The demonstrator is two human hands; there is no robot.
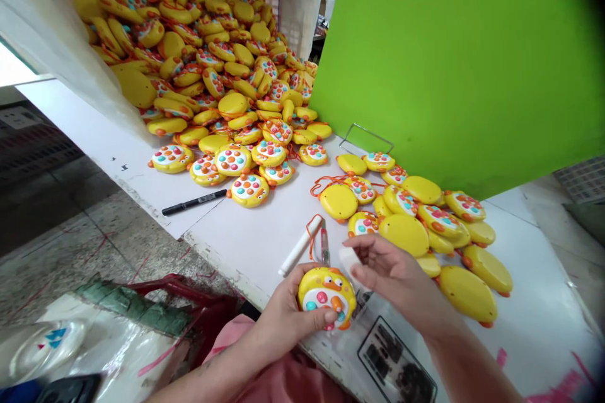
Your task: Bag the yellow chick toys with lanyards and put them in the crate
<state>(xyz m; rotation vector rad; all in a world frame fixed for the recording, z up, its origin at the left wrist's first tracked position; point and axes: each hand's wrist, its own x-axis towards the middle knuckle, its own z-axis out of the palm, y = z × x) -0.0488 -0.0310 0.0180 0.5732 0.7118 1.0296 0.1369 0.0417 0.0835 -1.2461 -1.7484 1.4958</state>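
Beyond the left hand (288,308), a white marker (299,249) and a slim clear-barrelled pen (324,244) lie side by side on the white tabletop (250,236), near the fingers. An orange cord (311,240) loops across the white marker toward the hand. Farther out and to the left lies a black marker (193,202), 1 end at a toy on the edge of a large heap of yellow toys (212,63). A smaller group of yellow toys (404,233) lies just beyond and to the right of the right hand (397,271), some face down. Past that group a green board (449,63) stands upright, obstructing the view behind. A clear plastic container (397,359) sits below the right hand, partly covered by the forearm.

Item under inspection: 1 duck-faced toy (326,286), clasped in the left hand, fingers around its side and thumb across the front. It is tilted face up. The body is yellow, with 2 eyes and orange parts; the white panel bears raised red, orange and blue buttons, partly hidden by the thumb. The right hand, apart from the toy, pinches a white block (348,260) between thumb and fingers; the block is blurred.
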